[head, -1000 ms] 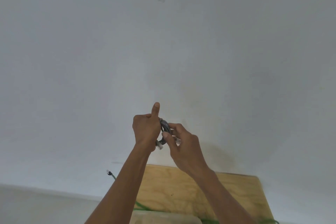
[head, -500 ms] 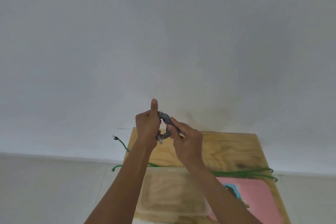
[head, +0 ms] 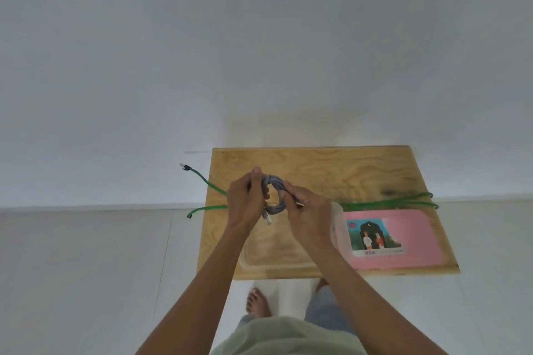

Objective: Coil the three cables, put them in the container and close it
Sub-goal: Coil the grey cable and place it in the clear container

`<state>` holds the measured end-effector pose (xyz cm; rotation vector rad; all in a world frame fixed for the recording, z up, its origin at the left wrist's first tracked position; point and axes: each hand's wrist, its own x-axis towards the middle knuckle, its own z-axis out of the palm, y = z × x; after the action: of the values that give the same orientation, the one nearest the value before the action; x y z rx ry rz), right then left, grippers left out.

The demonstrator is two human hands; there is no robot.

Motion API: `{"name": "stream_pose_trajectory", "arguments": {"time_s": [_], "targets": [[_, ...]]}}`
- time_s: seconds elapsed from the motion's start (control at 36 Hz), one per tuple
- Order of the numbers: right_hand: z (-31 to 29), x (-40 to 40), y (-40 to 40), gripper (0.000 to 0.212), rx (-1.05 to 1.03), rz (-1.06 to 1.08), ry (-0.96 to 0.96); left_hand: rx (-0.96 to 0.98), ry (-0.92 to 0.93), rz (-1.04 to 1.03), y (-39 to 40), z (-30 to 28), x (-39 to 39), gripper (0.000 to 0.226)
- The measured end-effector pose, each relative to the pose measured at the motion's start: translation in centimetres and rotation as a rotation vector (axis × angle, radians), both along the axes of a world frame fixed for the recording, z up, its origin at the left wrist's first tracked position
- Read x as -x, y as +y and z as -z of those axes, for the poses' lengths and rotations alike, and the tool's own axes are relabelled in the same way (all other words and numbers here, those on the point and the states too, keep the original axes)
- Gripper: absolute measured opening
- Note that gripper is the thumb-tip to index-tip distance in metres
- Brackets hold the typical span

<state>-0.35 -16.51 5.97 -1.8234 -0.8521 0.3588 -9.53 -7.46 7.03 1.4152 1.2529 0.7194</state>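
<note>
A grey cable [head: 277, 192] is wound into a small coil, held up above the wooden table [head: 323, 170]. My left hand [head: 246, 200] grips the coil's left side, thumb pointing up. My right hand [head: 308, 212] pinches the coil's right side. A white plug end hangs below the coil. A long green cable [head: 386, 204] lies uncoiled across the table, with its plug end [head: 184, 166] sticking out past the left edge. A clear plastic container [head: 336, 228] stands open under my hands. Its pink lid [head: 409, 239] lies to the right. No third cable shows.
The small wooden table stands against a white wall, on a pale tiled floor. My bare feet [head: 256, 301] are just in front of the table's near edge.
The view has tilted down from the wall, and the whole table, container and lid have come into sight. My hands still hold the grey coil, now lower over the table.
</note>
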Motion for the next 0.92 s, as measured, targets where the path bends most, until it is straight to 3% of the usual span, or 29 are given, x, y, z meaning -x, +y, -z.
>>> {"name": "stream_pose_trajectory", "arguments": {"time_s": [0.17, 0.31, 0.61, 0.92], "targets": [[2.6, 0.8, -1.2, 0.023, 0.123, 0.023, 0.061, -0.023, 0.124, 0.011, -0.6, 3.3, 1.7, 0.048], [5.1, 1.1, -1.8, 0.022, 0.265, -0.005, 0.078, -0.160, 0.215, -0.091, -1.2, 6.6, 3.9, 0.038], [11.1, 3.1, -1.1, 0.011, 0.450, 0.014, 0.143, -0.264, 0.419, 0.248, -4.2, 13.4, 6.2, 0.062], [14.3, 3.7, 1.7, 0.013, 0.548, 0.002, 0.199, -0.297, 0.391, 0.301, -3.6, 14.5, 6.0, 0.069]]}}
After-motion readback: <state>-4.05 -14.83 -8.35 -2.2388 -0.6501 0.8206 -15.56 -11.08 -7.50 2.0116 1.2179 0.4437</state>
